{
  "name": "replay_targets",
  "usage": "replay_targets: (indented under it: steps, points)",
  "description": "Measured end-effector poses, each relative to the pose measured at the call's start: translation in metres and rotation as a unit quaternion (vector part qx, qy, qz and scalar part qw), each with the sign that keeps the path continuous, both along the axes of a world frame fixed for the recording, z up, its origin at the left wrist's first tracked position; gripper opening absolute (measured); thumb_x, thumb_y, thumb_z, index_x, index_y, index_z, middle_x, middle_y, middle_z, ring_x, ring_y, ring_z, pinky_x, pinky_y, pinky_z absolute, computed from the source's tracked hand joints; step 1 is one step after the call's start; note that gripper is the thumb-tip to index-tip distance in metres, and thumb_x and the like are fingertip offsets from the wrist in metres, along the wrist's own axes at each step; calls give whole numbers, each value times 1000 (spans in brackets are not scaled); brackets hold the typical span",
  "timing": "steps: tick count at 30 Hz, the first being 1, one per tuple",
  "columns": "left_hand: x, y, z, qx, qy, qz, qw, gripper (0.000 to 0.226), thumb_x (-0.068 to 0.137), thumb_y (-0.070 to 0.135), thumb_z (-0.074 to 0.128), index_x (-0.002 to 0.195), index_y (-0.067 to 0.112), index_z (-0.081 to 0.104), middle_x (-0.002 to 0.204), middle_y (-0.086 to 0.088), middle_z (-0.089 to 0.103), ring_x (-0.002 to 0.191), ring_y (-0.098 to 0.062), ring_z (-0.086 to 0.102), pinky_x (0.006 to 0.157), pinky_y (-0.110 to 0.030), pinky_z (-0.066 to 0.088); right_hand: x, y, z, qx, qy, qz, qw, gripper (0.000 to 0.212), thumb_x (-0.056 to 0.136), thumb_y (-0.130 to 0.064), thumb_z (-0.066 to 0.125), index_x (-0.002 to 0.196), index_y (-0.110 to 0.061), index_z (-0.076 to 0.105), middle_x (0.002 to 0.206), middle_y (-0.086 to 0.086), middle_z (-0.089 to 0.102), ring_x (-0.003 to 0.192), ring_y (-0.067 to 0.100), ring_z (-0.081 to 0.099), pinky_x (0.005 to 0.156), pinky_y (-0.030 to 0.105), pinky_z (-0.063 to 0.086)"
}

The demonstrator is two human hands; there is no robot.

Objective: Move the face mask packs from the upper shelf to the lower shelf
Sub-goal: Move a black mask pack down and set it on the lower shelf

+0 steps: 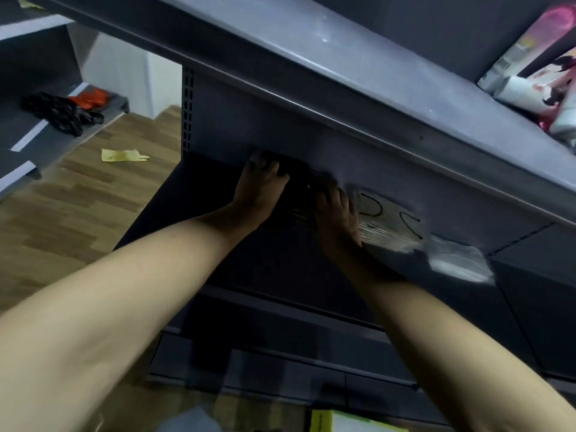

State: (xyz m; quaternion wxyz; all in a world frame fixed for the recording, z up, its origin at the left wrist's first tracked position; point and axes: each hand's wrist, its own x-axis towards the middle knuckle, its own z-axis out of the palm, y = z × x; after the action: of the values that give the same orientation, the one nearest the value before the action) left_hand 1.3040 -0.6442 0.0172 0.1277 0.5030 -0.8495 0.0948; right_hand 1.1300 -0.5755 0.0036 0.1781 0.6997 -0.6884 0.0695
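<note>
Both hands reach deep under the upper shelf (311, 67); the left hand (260, 188) and right hand (335, 213) curl their fingers round a dark face mask pack (299, 182) on the lower shelf (199, 194). At three o'clock a pale pack (389, 222) lies touching. Likely risk: nudging it or knuckles catching the overhang. Open room lies at nine o'clock.

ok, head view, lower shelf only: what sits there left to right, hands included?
left hand on a dark pack → right hand → clear pack of pale face masks with black ear loops → clear pack of white face masks. Whether either hand's fingers curl round the dark pack is unclear in the shadow.
</note>
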Motion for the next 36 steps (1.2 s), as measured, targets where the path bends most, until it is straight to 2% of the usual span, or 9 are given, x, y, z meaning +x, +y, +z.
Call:
replay_targets:
  steps: [2, 4, 7, 11, 16, 22, 26, 31, 36]
  points:
    - [-5, -4, 3, -4, 6, -8, 1000, 46, 85, 17, 70, 130, 19, 61, 139, -13, 49, 136, -43, 36, 109, -51, 35, 2, 5, -6, 3, -2, 12, 1000, 56, 78, -14, 74, 132, -9, 57, 141, 20, 48, 126, 41, 48, 105, 56, 40]
    - [-9, -11, 2, 10, 4, -3, 1000, 51, 87, 24, 70, 136, 23, 55, 144, -12, 43, 136, -41, 35, 110, -51, 35, 4, 9, -13, 19, -21, -10, 1000, 69, 83, -19, 71, 146, -12, 43, 153, 17, 35, 139, 38, 36, 111, 51, 35]
    - [-16, -20, -4, 75, 17, 49, 996, 96, 78, 53, 74, 154, 28, 22, 159, -19, 17, 144, -49, 16, 113, -61, 23, 1, 14, -21, 49, -112, -74, 990, 81, 99, -34, 52, 160, -20, 0, 166, 14, -2, 153, 34, 0, 123, 48, 11]
    - [-22, -23, -10, 197, 86, 100, 972, 138, 57, 74, 76, 156, 29, -8, 160, -26, -4, 145, -52, 3, 112, -63, 21, -4, 11, -22, 57, -190, -96, 976, 76, 99, -52, 32, 158, -26, -10, 165, 14, -14, 152, 32, -13, 123, 46, 2]
    - [-22, -29, -13, 139, 46, 87, 985, 127, 59, 82, 68, 155, 36, 0, 160, -20, 6, 141, -45, 17, 108, -52, 30, -15, -8, -25, 44, -149, -102, 983, 76, 101, -55, 35, 158, -29, -8, 166, 18, -6, 153, 34, 0, 122, 51, -5]
    - [-24, -38, -15, 105, 34, 62, 992, 110, 65, 80, 66, 154, 36, 18, 154, -14, 17, 135, -38, 23, 106, -43, 32, -20, -23, -33, 33, -122, -120, 985, 57, 106, -46, 25, 159, -31, 13, 166, 7, 12, 153, 33, -1, 120, 59, -7]
    - [-19, -43, -11, 97, 14, 43, 994, 109, 64, 80, 66, 154, 36, 23, 158, -14, 16, 140, -39, 22, 109, -48, 32, -20, -31, -30, 17, -105, -129, 986, 55, 106, -45, 25, 158, -29, 18, 165, 8, 17, 153, 30, -1, 119, 57, -10]
    - [-15, -39, -10, 38, -25, 60, 997, 131, 53, 89, 62, 156, 28, 9, 157, -21, 19, 145, -46, 11, 117, -61, 13, -19, -22, -27, 45, -113, -124, 985, 64, 105, -45, 27, 160, -24, 1, 167, 11, 0, 153, 30, -10, 119, 55, -15]
    - [-8, -22, -8, -11, -65, 32, 997, 136, 56, 85, 64, 157, 18, 4, 156, -24, 21, 147, -45, 12, 116, -64, 11, -20, -2, -23, 40, -119, -106, 986, 69, 103, -48, 33, 160, -20, 3, 167, 10, -2, 153, 29, -8, 122, 54, -10]
